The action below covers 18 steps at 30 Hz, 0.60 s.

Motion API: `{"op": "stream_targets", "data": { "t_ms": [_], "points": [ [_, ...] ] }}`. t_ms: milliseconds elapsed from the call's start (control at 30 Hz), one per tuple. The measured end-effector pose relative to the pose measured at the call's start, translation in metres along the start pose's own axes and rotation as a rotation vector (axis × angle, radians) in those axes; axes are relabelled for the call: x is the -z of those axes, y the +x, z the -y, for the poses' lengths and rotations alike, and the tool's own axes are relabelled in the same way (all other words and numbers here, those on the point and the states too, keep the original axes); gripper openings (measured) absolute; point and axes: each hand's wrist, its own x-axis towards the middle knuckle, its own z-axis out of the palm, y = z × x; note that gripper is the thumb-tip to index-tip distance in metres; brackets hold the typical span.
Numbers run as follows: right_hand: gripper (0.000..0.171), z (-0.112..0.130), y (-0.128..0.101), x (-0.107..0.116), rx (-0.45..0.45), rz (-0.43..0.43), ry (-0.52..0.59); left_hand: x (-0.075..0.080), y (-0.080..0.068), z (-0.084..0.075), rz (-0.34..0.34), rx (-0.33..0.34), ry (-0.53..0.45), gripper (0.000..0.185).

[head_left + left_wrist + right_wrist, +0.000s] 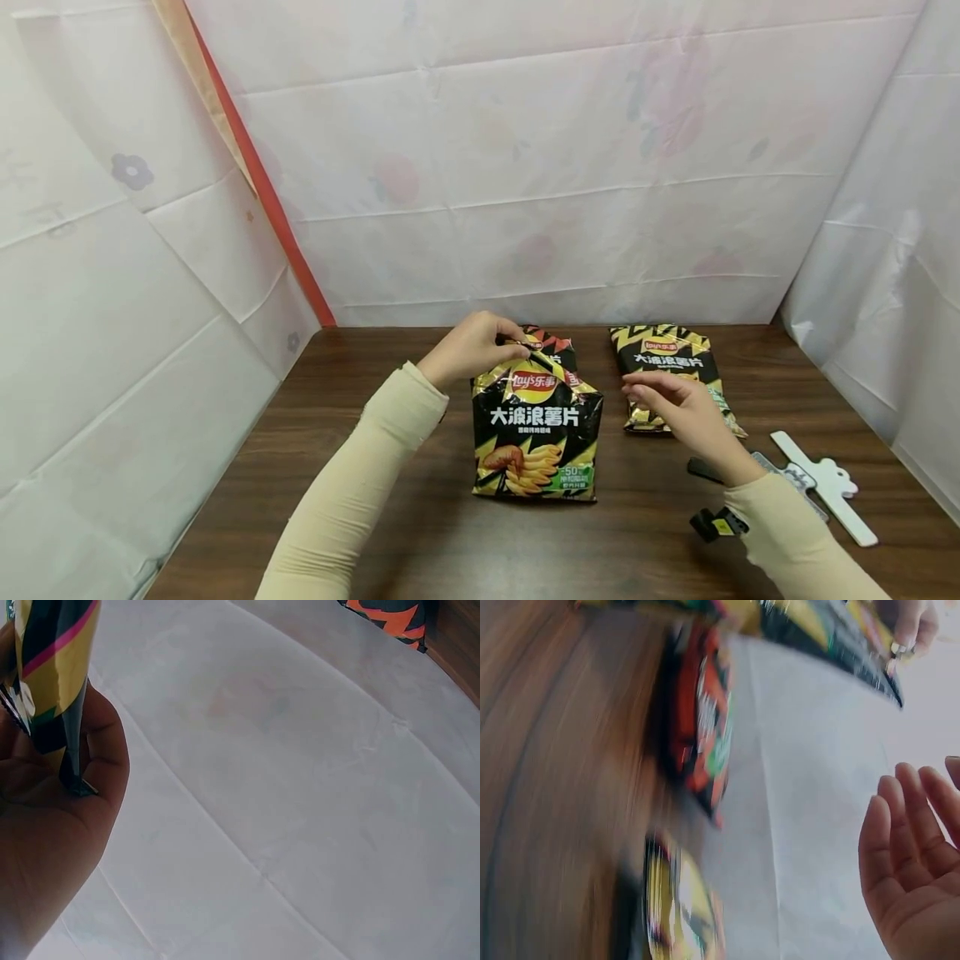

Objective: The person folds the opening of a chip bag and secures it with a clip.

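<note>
My left hand [480,346] pinches the folded top of a black-and-yellow chip bag [536,433], which stands upright with its printed front facing me. Seen from the left wrist, the fingers [105,742] curl round the bag's yellow and black top [56,660]. To the right of this bag, my right hand [686,408] is raised with nothing in it, its fingers [907,810] extended and slightly bent in the right wrist view. It overlaps a second black-and-yellow chip bag [667,362] in the head view. A red-and-black chip bag [558,346] is partly hidden behind the held one.
At the right of the dark wooden table [360,500] lie a white clip-like piece [832,483] with a wavy edge and a grey one [787,475], partly behind my right forearm. A small black piece with a yellow label [720,523] lies beside them. Pale patterned sheets [525,167] enclose the table.
</note>
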Motion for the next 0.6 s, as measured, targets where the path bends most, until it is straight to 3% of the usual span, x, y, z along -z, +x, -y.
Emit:
{"op": "stream_targets", "data": {
  "t_ms": [333, 433, 600],
  "points": [
    [0.022, -0.013, -0.021, 0.035, 0.049, -0.103, -0.501, -0.001, -0.001, 0.000, -0.005, 0.010, 0.006, 0.017],
    [0.020, -0.019, -0.026, 0.044, 0.038, -0.081, -0.578, -0.001, -0.001, 0.000, -0.004, 0.020, -0.001, 0.017],
    [0.019, -0.029, -0.033, 0.057, -0.059, 0.028, -0.632, -0.001, -0.002, 0.000, -0.005, 0.026, -0.015, 0.016]
  ]
}}
